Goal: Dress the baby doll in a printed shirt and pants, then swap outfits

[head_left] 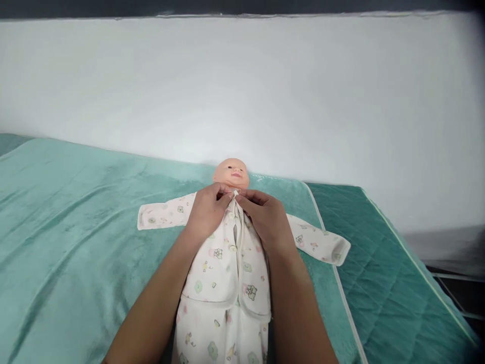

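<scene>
While doll (231,170) lies face-up on green blanket (94,202), we've left hand (208,207) and right hand (265,212) pinched nearly closed — gripping front edges (236,194) of printed top (217,242) below chin (235,182) — best we keep edges level, tension light.

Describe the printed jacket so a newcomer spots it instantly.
Find the green blanket by the white wall, then the doll on it. The jacket is the printed layer the left hand and right hand hold at the collar. Unlike the matching garment below, it has long sleeves, spread wide.
</scene>
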Available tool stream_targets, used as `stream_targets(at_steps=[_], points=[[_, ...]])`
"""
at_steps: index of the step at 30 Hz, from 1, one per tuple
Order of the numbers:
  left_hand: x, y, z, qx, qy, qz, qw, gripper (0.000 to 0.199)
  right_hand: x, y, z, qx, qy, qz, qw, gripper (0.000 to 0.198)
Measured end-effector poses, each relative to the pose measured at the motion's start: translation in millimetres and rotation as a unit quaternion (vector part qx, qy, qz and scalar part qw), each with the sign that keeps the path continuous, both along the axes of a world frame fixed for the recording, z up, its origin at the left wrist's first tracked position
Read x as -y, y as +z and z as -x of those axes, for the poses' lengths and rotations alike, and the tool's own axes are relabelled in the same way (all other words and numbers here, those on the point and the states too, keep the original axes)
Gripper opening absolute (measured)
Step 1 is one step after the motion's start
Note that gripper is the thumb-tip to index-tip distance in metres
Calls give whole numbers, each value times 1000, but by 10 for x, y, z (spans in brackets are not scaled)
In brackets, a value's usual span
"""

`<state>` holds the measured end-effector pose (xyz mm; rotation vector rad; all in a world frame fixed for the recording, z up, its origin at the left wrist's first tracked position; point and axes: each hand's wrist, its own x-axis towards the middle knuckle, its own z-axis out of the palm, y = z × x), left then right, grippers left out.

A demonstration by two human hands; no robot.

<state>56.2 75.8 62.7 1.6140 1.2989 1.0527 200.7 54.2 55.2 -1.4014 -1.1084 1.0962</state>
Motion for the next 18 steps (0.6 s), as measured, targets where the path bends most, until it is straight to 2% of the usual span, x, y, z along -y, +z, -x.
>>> stream_targets(at_steps=[4,10,15,18], points=[[-14,-13,24,1,-4,-7,1000,10,2,1,6,5,7,2,1000,24],[3,-2,56,33,-36,13,999,13,41,83,75,85,32,17,996,30],[33,26,30,4,-16,12,1000,12,84,119,150,179,41,-24,983,24],[16,0,46,-9,-4,18,1000,10,124,146,154,221,56,-37,973,31]])
